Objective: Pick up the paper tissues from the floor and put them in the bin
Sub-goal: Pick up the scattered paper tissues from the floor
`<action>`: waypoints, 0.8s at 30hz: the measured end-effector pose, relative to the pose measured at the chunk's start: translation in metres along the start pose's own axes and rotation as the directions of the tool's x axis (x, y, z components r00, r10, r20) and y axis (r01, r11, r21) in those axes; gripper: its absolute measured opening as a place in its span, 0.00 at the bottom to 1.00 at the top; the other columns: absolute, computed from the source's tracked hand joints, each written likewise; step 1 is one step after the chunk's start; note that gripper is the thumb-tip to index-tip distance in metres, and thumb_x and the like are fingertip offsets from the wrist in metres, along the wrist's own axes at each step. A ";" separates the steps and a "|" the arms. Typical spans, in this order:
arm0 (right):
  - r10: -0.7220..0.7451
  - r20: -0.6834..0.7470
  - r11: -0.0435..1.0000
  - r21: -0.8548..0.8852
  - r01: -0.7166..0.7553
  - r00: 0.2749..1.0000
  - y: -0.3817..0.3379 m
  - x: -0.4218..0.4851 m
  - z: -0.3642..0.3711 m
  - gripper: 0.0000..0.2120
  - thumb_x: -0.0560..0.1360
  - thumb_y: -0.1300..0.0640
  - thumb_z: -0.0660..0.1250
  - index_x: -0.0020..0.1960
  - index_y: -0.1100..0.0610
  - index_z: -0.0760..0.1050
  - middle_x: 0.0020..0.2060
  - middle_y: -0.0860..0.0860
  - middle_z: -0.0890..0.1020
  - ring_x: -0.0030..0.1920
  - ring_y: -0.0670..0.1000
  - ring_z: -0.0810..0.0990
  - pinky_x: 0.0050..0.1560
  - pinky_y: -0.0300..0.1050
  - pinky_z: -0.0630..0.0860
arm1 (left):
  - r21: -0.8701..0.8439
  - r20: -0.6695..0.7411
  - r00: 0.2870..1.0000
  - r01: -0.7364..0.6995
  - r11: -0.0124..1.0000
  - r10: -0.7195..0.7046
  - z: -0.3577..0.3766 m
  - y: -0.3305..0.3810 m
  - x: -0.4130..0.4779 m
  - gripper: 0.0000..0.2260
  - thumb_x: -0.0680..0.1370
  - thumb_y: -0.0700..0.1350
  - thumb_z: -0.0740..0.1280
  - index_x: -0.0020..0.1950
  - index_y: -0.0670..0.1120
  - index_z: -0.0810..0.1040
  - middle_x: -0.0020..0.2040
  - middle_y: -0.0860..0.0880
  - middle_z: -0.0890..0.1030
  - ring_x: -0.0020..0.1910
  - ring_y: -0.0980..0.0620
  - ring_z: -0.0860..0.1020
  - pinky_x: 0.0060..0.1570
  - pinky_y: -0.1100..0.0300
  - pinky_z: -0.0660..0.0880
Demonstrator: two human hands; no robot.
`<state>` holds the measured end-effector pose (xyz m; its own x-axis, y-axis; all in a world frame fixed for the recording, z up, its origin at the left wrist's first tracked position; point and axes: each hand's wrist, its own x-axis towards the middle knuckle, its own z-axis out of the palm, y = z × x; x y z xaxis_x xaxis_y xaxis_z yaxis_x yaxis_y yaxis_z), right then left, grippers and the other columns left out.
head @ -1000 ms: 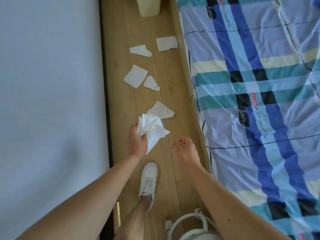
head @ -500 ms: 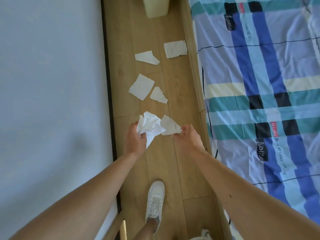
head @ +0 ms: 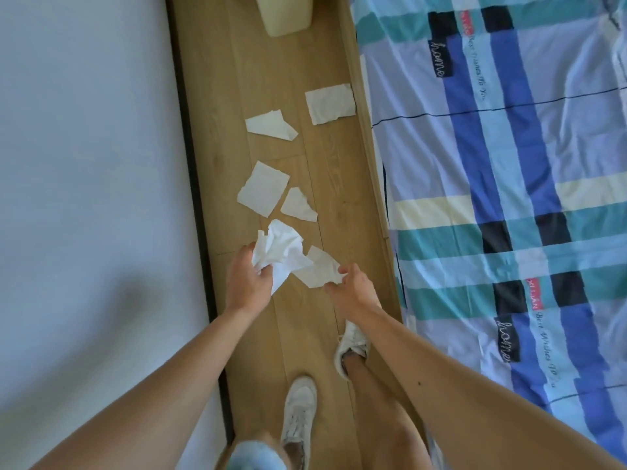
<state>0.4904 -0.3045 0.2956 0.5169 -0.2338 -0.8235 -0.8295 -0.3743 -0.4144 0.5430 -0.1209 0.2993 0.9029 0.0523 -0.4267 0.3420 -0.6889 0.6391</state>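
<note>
My left hand (head: 247, 279) is shut on a crumpled bunch of white tissues (head: 280, 247). Just right of it, my right hand (head: 353, 288) pinches a single flat tissue (head: 317, 268) by its edge, lifted off the wooden floor (head: 322, 171) and touching the bunch. Several more tissues lie ahead on the floor: a square one (head: 263, 189), a small torn one (head: 298, 205), a folded one (head: 269, 125) and one (head: 329, 103) beside the bed frame. The pale yellow bin (head: 286, 13) stands at the far end of the floor strip, its top cut off by the frame.
The floor strip is narrow. A pale wall (head: 88, 164) with a dark skirting runs along the left. A bed with a blue, teal and white checked cover (head: 509, 181) lines the right. My two feet in white trainers (head: 298, 412) stand behind the hands.
I have stepped forward towards the bin. My right hand took the nearest tissue off the floor and now holds it up beside the bunch in my left hand.
</note>
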 end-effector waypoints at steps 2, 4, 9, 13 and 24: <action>0.003 0.019 1.000 -0.019 -0.003 1.000 -0.004 0.027 0.010 0.24 0.76 0.52 0.67 0.69 0.54 0.66 0.67 0.54 0.73 0.57 0.52 0.77 0.50 0.48 0.78 | 0.021 0.003 1.000 0.017 1.000 -0.018 0.008 -0.002 0.027 0.10 0.78 0.43 0.70 0.57 0.42 0.79 0.48 0.48 0.81 0.47 0.52 0.80 0.39 0.71 0.71; 0.001 0.052 0.999 -0.043 0.002 0.999 -0.005 0.056 0.025 0.24 0.76 0.52 0.66 0.70 0.54 0.66 0.67 0.54 0.73 0.59 0.54 0.77 0.53 0.50 0.78 | 0.028 0.005 0.999 0.033 0.999 -0.033 0.017 -0.009 0.055 0.09 0.78 0.43 0.69 0.57 0.43 0.79 0.48 0.48 0.81 0.45 0.53 0.79 0.38 0.72 0.70; -0.029 0.125 0.960 -0.272 0.062 0.992 0.001 0.140 0.067 0.25 0.75 0.52 0.65 0.70 0.55 0.64 0.64 0.55 0.71 0.58 0.56 0.77 0.53 0.51 0.78 | 0.070 0.136 0.990 0.030 0.997 -0.039 0.059 -0.035 0.144 0.10 0.78 0.42 0.67 0.59 0.44 0.77 0.49 0.50 0.79 0.45 0.53 0.77 0.38 0.67 0.70; -0.275 0.310 0.577 -0.704 0.414 0.910 0.022 0.222 0.107 0.30 0.75 0.55 0.66 0.74 0.57 0.60 0.69 0.57 0.67 0.62 0.58 0.73 0.55 0.53 0.73 | 0.264 0.390 0.918 -0.186 0.946 0.071 0.108 -0.072 0.223 0.15 0.78 0.40 0.65 0.64 0.42 0.77 0.60 0.44 0.75 0.56 0.45 0.77 0.49 0.58 0.72; -0.450 0.614 0.084 -0.694 0.715 0.648 0.102 0.351 0.167 0.21 0.62 0.52 0.75 0.55 0.53 0.79 0.55 0.52 0.80 0.56 0.55 0.78 0.55 0.52 0.76 | 0.509 0.638 0.717 -0.667 0.545 0.282 0.231 -0.176 0.349 0.16 0.77 0.42 0.68 0.65 0.51 0.77 0.80 0.44 0.53 0.71 0.40 0.65 0.58 0.44 0.77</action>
<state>0.5516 -0.2752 -0.1004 0.5782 0.5680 -0.5857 0.4470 -0.8211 -0.3549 0.7376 -0.1484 -0.1098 0.5775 -0.6177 -0.5338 -0.5482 -0.7779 0.3072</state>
